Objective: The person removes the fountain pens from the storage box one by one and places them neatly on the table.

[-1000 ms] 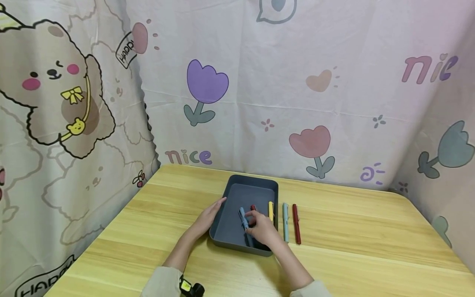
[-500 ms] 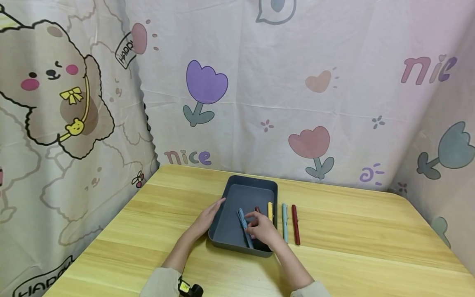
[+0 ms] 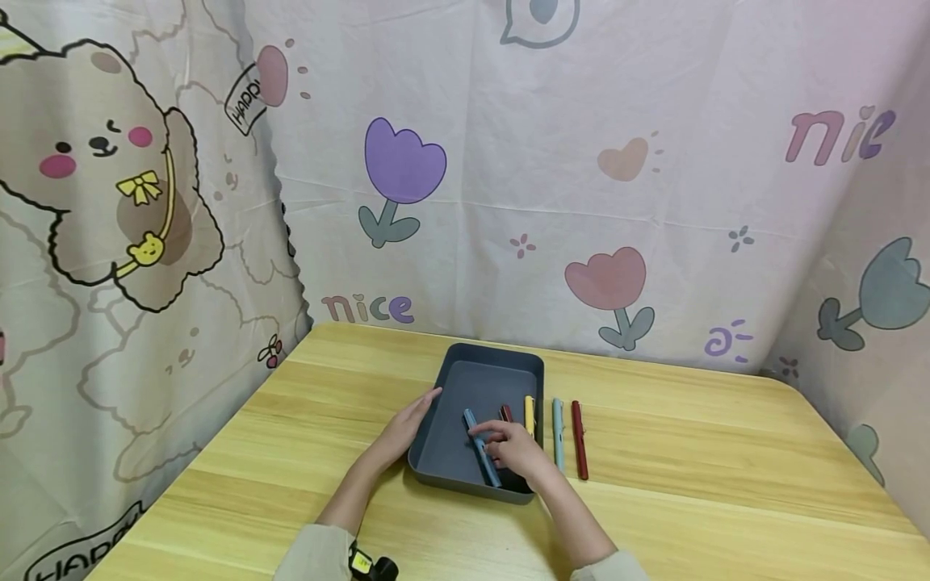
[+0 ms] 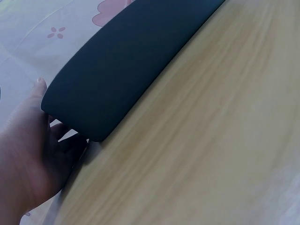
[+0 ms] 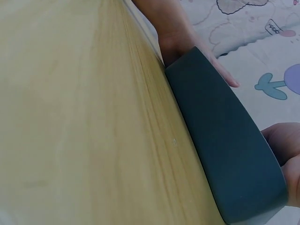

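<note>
My left hand (image 3: 398, 432) rests along the left side of a dark grey tray (image 3: 483, 383), fingers straight, thumb near the rim in the left wrist view. Inside the tray, my right hand (image 3: 514, 448) hovers low with its index finger stretched out over a blue pen (image 3: 490, 470), fingertip right at the pen. The pen lies slanted on the tray floor. Partly hidden behind the right hand are a red pen (image 3: 506, 413) and a yellow pen (image 3: 529, 410) by the right wall. In the right wrist view the tray's wall covers most of the right hand (image 5: 286, 147).
Just right of the tray, a light blue pen (image 3: 558, 428) and a dark red pen (image 3: 580, 440) lie side by side on the wooden table (image 3: 690, 452). A printed curtain (image 3: 508, 161) hangs behind the table and along both sides.
The right hand has let go of the blue pen, which now lies flatter on the tray floor; its index finger has straightened. The red pen in the tray has shifted slightly right. Left hand unchanged.
</note>
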A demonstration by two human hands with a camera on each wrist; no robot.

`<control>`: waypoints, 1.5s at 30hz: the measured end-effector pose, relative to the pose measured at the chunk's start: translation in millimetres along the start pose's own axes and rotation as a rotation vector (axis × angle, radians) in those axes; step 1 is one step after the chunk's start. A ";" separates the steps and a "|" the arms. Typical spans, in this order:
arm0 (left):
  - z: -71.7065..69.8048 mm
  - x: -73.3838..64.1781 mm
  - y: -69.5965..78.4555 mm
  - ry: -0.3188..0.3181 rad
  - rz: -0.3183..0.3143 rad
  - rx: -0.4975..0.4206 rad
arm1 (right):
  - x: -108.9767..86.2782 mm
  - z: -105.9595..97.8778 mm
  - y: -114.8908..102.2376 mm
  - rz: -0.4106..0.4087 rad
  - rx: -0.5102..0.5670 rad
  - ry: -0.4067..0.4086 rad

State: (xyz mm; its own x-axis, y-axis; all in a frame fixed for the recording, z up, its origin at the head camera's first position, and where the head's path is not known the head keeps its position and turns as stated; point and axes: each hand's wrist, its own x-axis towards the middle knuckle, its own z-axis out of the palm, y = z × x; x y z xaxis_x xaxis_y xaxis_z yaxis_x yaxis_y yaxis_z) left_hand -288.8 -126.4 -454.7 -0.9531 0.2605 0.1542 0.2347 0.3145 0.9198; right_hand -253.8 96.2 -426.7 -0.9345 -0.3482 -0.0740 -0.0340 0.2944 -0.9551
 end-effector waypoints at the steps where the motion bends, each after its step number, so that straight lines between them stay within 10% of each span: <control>1: 0.1 0.1 -0.2 0.000 0.001 -0.001 | -0.1 0.0 -0.1 0.003 0.004 0.001; 23: -0.1 -0.8 -2.3 0.001 0.004 -0.021 | 0.5 -0.1 1.4 -0.010 0.028 0.006; 33: -3.6 -15.0 34.8 -0.033 -0.001 -0.028 | -1.3 -1.7 -1.7 0.046 0.105 -0.026; 45: -3.4 -15.2 37.4 -0.025 0.003 -0.022 | -1.5 -1.0 -2.7 0.047 0.017 -0.037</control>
State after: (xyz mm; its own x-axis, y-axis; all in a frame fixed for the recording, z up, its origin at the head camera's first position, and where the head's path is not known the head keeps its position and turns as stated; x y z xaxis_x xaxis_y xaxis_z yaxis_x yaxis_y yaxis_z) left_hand -266.3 -121.7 -421.4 -0.9472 0.2840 0.1486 0.2334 0.2934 0.9271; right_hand -252.7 96.8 -423.8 -0.9213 -0.3668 -0.1290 0.0159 0.2960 -0.9551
